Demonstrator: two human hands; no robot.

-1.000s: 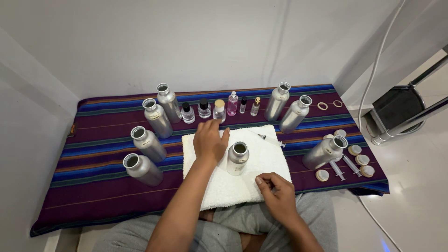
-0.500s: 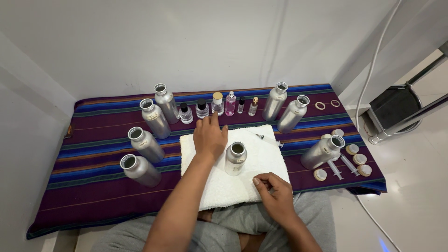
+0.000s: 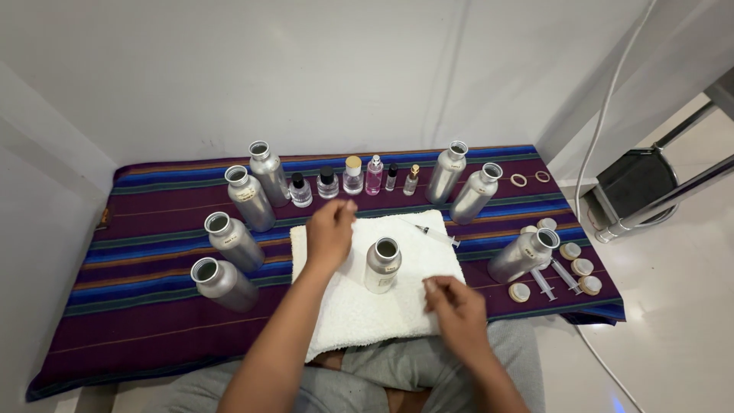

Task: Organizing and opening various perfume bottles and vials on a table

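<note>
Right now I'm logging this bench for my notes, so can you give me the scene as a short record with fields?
Surface: striped purple cloth, white towel laid on its middle
Left hand: over the towel's far edge, reaching toward the small glass bottles; holds nothing
Right hand: resting on the towel's near right corner; whether it holds anything cannot be told
Between the hands: open metal bottle, upright on the towel
Nearby: syringe on the towel, caps at right
</note>
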